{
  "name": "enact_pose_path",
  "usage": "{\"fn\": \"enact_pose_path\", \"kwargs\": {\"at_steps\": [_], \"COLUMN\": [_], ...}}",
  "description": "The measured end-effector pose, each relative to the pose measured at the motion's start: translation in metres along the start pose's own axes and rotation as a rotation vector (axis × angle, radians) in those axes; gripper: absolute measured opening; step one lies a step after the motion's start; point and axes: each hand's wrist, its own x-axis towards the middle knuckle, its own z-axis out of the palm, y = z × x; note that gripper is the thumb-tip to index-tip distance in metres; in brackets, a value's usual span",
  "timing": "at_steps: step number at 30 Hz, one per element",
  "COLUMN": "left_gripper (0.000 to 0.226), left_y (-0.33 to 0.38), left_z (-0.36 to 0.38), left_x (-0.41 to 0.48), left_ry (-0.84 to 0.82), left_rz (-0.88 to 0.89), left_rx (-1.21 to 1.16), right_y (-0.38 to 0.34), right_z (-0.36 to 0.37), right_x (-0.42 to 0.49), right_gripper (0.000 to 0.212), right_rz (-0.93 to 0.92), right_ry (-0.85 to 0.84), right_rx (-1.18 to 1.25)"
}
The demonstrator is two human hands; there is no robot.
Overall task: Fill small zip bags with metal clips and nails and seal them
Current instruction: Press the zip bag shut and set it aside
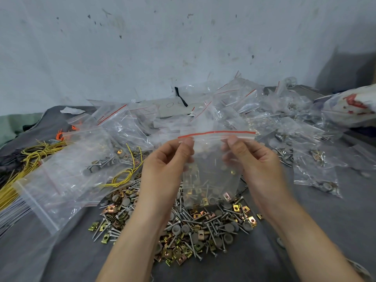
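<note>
Sealing step, by the look: the bag (pixel 209 171), its bottom loaded with clips and nails, hangs upright above the loose pile (pixel 183 231) on the grey cloth, in front of the heap of bags (pixel 234 102) by the wall. Left hand (pixel 162 161) grip pinched on the top left corner just under the red zip strip (pixel 215 132), right hand (pixel 256 159) grip pinched likewise right of centre; whether the strip is already closed I cannot tell. Next move likely calls for thumb and finger run along the strip, firm and even, end to end, with the bag kept upright so nothing spills.
</note>
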Motion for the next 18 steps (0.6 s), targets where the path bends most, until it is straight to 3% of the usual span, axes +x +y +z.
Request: {"fn": "enact_pose_path", "kwargs": {"at_steps": [7, 18], "left_gripper": [0.024, 0.025], "left_y": [0.0019, 0.0020], "left_z": [-0.0028, -0.0020], "left_x": [-0.0003, -0.0009], "left_ry": [0.027, -0.012], "left_rz": [0.037, 0.009], "left_rx": [0.065, 0.100], "right_y": [-0.0010, -0.0027], "right_z": [0.0002, 0.0042], "right_x": [-0.0020, -0.0041], "right_gripper": [0.030, 0.034], "right_rz": [-0.004, -0.003], "right_ry": [-0.010, -0.034], "right_rx": [0.000, 0.002]}}
